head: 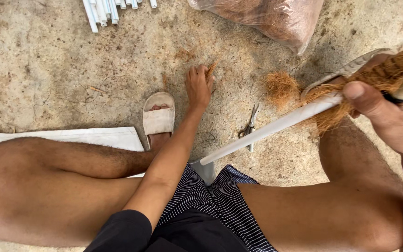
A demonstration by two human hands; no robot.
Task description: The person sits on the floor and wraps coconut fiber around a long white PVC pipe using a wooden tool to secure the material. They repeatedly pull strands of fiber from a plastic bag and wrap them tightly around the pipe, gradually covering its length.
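My left hand (198,86) reaches down to the concrete floor and pinches a small tuft of brown coir fibre (211,69) between its fingers. My right hand (388,112) grips a white pipe (271,128) with a bundle of brown coir fibre (388,74) pressed against its upper end. The pipe slants down toward my lap. A loose clump of coir (281,87) lies on the floor between the two hands.
Small scissors (249,126) lie on the floor by the pipe. A clear plastic bag of coir (267,18) sits at the top. Several white pipes (108,8) lie top left. A white sack (71,136) is under my left leg; my sandalled foot (158,116) rests nearby.
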